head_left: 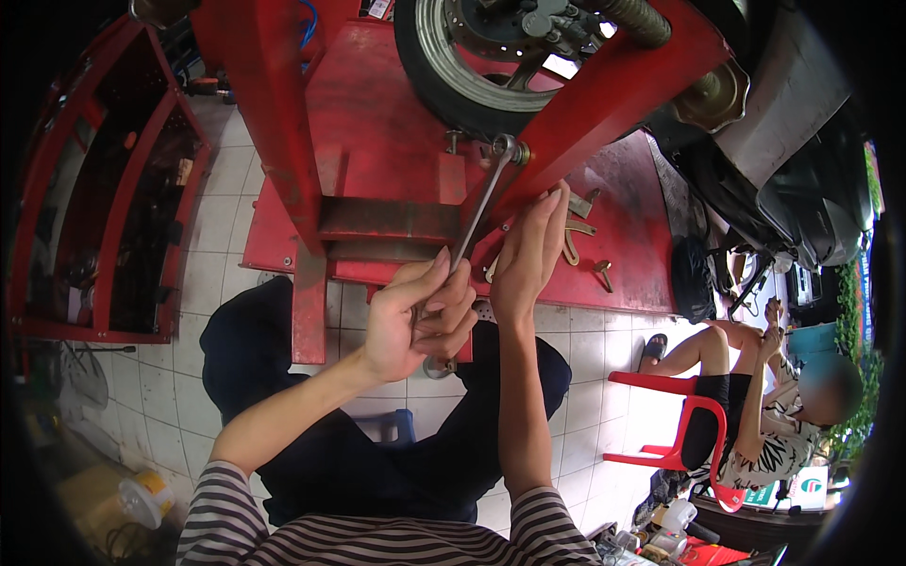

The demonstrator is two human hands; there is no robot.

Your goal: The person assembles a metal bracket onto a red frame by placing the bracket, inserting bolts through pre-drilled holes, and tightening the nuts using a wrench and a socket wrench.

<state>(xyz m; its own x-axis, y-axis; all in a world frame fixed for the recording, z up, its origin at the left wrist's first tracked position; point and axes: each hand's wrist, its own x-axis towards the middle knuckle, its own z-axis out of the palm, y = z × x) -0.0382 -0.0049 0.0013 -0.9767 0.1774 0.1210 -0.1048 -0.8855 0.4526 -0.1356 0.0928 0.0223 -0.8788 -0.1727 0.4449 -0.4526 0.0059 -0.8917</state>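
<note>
My left hand (420, 316) is closed around the lower end of a steel wrench (481, 209). The wrench slants up to the right, and its ring end sits on a nut or bolt head (525, 152) at the slanted red beam (604, 104) of a lift stand. My right hand (530, 255) is open, fingers straight and together, right of the wrench beside the beam. Whether it touches the beam I cannot tell. Just behind my right hand, a pale curved metal part (574, 241) and a brass-coloured bolt (604, 274) lie on the red platform (642, 226).
A motorcycle wheel (472, 71) stands on the platform beyond the beam. Left is a red metal cabinet (142, 189). A red upright post (269, 113) rises close to my left arm. At right, another person sits on a red plastic chair (689, 429) near a parked motorbike (755, 198).
</note>
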